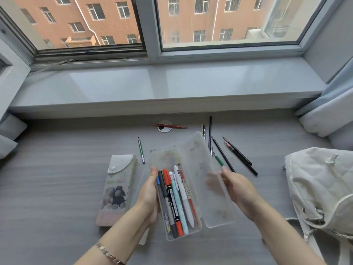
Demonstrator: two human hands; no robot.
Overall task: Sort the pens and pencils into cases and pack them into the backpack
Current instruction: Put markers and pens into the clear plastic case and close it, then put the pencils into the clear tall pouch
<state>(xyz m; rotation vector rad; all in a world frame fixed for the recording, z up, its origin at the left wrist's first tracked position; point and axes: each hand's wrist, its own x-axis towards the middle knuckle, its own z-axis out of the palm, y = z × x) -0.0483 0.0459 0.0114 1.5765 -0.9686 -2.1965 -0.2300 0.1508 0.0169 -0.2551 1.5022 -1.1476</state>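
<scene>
Here the left hand (148, 196) gripped the clear case (177, 196) of pens (175, 199) above the desk's (57, 188) near edge, right fingers (226, 174) pinching its open lid (208, 175); swinging it shut squarely would avoid catching pens.

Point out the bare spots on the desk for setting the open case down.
Bare desk left of the printed case, and between the right hand and backpack. Crowded behind the clear case: loose pencils.

Both forearms are bare, with a silvery linked bracelet (108, 252) worn on the left wrist.
</scene>
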